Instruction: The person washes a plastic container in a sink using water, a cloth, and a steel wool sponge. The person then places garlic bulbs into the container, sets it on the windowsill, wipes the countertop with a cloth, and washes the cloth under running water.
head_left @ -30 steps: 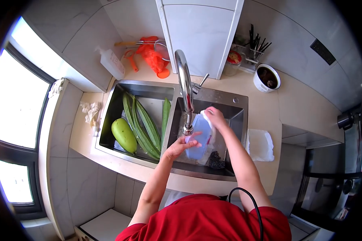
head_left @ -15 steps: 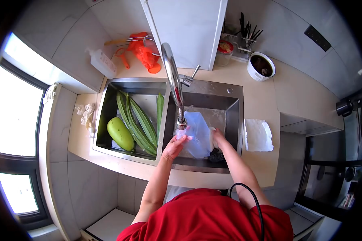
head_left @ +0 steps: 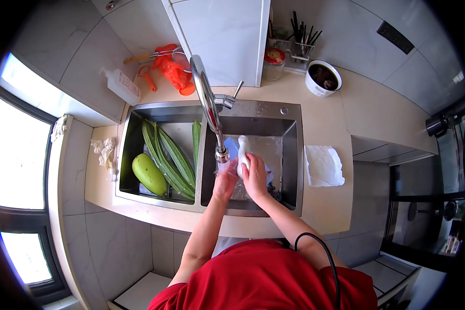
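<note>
Water from the tap [head_left: 222, 154] runs onto my left hand [head_left: 226, 182] in the right sink basin [head_left: 292, 155]. My left hand holds a translucent blue container [head_left: 232, 146]; water and my other hand partly hide its fingers. My right hand [head_left: 255, 176] is closed round a wet white cloth-like thing [head_left: 243, 150], which sticks up above its fingers, close beside my left hand. Behind my right hand more of the blue container shows. A dark scrubber [head_left: 275, 192] lies low in the same basin, partly hidden.
Long green gourds [head_left: 171, 160] and a rounder green one [head_left: 149, 174] lie in the left basin. White paper [head_left: 323, 166] is right of the sink. Behind stand a white pot [head_left: 323, 78], a red-lidded jar [head_left: 274, 62], a white bottle [head_left: 122, 87] and a red bag [head_left: 172, 70].
My right hand has moved left and up with the white thing, close to my left hand. The blue container has turned and is now mostly hidden. The view has shifted.
</note>
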### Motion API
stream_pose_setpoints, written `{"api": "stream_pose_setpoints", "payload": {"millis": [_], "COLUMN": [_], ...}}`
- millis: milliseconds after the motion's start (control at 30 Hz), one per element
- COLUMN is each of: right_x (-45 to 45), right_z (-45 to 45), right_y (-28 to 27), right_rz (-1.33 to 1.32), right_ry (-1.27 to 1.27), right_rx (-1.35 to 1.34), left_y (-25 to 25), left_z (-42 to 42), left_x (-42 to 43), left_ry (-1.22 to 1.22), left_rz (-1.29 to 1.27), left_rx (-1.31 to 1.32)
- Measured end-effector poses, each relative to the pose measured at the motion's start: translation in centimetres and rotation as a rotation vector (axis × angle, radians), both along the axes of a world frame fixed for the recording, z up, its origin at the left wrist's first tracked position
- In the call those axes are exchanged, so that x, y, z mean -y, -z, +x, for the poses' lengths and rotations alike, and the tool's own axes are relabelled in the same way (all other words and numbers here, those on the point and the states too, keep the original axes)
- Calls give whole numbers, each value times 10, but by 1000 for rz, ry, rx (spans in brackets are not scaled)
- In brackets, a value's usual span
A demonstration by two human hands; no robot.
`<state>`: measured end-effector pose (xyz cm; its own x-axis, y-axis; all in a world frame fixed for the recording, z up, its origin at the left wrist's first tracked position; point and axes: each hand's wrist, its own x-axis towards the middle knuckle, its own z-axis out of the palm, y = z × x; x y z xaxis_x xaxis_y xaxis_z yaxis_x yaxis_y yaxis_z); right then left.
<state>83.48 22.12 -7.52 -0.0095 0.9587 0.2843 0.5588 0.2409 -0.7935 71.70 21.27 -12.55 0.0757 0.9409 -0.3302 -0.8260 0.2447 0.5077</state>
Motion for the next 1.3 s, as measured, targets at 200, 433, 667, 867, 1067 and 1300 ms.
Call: {"api": "stream_pose_setpoints", "payload": {"millis": [200, 433, 667, 867, 1067, 1300], "right_x": [2, 12, 20, -17, -26, 33], "right_z": [39, 113, 59, 45, 71, 59], "right_y": [71, 146, 13, 38, 99, 91], "right_rz": [21, -788, -140, -237, -937, -925], "right_ry": [86, -110, -205, -203, -132, 83], "right_rx": [183, 452, 530, 373, -389, -1046], "left_y": [10, 18, 0, -28, -6, -26], "left_z": [-20, -21, 6, 21, -27, -37], "left_x": [5, 0, -16, -29, 14, 53], "left_ry": [-97, -131, -166, -13, 200, 165], "left_rz": [16, -48, -118, -207, -198, -315], "left_rx": [191, 323, 98, -68, -892, -848]}}
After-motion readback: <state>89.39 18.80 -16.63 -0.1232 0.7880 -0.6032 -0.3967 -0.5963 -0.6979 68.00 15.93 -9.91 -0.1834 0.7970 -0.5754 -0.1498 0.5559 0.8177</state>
